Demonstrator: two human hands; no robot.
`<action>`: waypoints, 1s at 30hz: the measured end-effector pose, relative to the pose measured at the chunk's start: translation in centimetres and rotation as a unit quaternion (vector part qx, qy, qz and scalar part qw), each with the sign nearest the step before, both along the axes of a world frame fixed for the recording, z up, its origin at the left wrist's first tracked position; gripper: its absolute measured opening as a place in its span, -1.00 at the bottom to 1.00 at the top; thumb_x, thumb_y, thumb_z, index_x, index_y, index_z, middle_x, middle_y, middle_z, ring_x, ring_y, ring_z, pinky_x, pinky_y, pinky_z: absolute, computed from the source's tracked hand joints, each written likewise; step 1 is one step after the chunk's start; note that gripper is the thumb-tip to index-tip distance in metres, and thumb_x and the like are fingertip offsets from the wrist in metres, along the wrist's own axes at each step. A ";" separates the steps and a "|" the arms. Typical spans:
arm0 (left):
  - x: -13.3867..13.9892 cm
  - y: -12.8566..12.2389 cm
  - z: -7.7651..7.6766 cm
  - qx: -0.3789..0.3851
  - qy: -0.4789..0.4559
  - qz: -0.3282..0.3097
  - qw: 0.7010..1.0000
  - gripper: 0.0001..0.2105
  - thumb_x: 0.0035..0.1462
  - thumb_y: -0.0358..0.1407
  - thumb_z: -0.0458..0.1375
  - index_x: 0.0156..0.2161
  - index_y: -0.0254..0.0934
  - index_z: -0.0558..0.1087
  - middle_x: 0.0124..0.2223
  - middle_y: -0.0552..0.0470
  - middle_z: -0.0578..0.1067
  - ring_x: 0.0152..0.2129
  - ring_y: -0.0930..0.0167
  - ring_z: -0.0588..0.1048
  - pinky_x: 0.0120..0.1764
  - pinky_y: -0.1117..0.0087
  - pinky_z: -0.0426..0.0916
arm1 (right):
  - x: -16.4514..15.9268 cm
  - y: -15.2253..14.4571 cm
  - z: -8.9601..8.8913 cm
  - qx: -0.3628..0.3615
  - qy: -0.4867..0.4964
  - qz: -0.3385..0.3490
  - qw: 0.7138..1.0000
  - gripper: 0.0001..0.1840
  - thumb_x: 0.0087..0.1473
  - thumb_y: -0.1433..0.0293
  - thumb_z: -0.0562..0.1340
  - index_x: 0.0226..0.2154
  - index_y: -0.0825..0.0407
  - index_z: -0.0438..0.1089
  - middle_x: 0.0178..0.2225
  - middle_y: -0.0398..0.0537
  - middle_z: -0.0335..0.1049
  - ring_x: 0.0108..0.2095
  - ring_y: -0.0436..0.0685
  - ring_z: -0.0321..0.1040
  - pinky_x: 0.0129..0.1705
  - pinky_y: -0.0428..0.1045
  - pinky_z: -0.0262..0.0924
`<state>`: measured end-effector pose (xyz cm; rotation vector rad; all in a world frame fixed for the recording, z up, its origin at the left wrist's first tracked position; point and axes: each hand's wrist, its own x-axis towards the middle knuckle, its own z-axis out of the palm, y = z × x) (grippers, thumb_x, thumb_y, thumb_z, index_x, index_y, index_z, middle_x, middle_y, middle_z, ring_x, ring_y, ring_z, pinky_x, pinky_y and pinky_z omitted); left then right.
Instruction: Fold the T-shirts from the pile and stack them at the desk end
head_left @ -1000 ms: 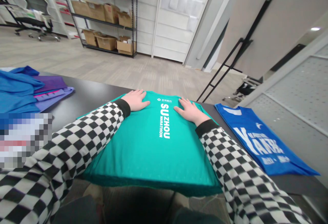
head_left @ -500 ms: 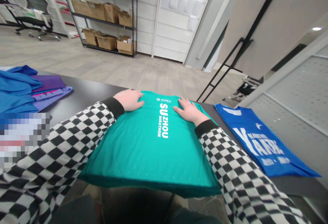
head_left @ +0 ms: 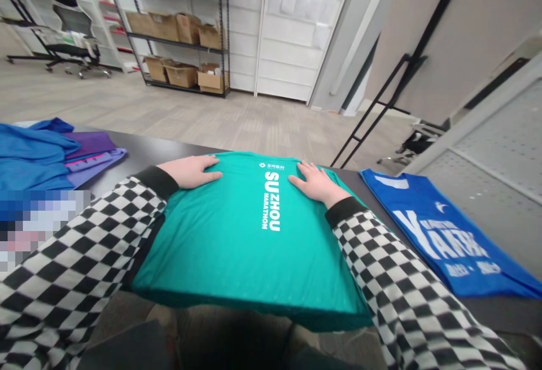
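Green was the printed shirt (head_left: 237,251) that lay spread before me on the dark table (head_left: 154,147), its white lettering (head_left: 271,203) facing up and its hem (head_left: 254,300) hanging over toward my legs. My left hand (head_left: 191,171) rested at the printed shirt's far left shoulder, fingers stretched out and thumb apart, grasping nothing that I could see; my right hand (head_left: 315,182) lay on its far right part, just beside the lettering, fingers released and fanned over the cloth. How hard either palm pressed, I could not tell by sight. What worried me was the overhang: its weight, or a tug from one of my checkered sleeves (head_left: 381,262), could drag the printed shirt toward me if both hands lifted at once. Uneven pressure might skew the lettering or raise creases, which faint folds along the right side already hinted at. To the right of the printed shirt a blue shirt (head_left: 444,229) lay flat, and a wide elbow could ruffle it. To the left of the printed shirt sat a heap of clothes (head_left: 38,152), blue and purple; a careless left arm might topple its loose folds.
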<state>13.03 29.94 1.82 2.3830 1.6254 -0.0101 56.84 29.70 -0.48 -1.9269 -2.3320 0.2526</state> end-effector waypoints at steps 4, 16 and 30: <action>-3.9 -0.3 1.4 -0.006 0.031 0.080 0.996 -0.13 0.34 0.22 -0.02 0.58 -0.23 0.32 0.56 -0.05 0.35 0.46 0.10 0.39 0.50 0.24 0.18 | 0.6 0.7 -0.7 0.004 0.009 0.004 1.000 0.09 0.39 -0.35 -0.02 0.65 -0.01 0.04 0.67 0.13 -0.14 0.66 0.51 -0.24 0.63 0.49 -0.32; -7.1 -0.1 1.8 0.075 0.045 0.231 0.969 -0.64 0.19 -0.11 0.12 -0.08 -0.17 0.70 -0.09 -0.12 0.76 -0.10 0.13 0.70 -0.04 0.26 0.57 | 1.5 1.0 -1.2 0.024 0.004 -0.001 1.000 0.01 0.41 -0.29 0.02 0.61 -0.03 0.15 0.64 0.15 -0.01 0.64 0.54 -0.12 0.62 0.52 -0.24; -1.4 -1.8 2.3 0.072 -0.025 0.122 0.990 -0.60 0.33 -0.05 0.12 0.04 -0.19 0.68 0.03 -0.12 0.74 -0.03 0.14 0.69 0.05 0.24 0.54 | 1.8 1.2 -1.1 0.019 0.000 -0.007 1.000 0.00 0.40 -0.25 0.02 0.59 0.02 0.17 0.64 0.13 -0.02 0.64 0.52 -0.12 0.62 0.50 -0.22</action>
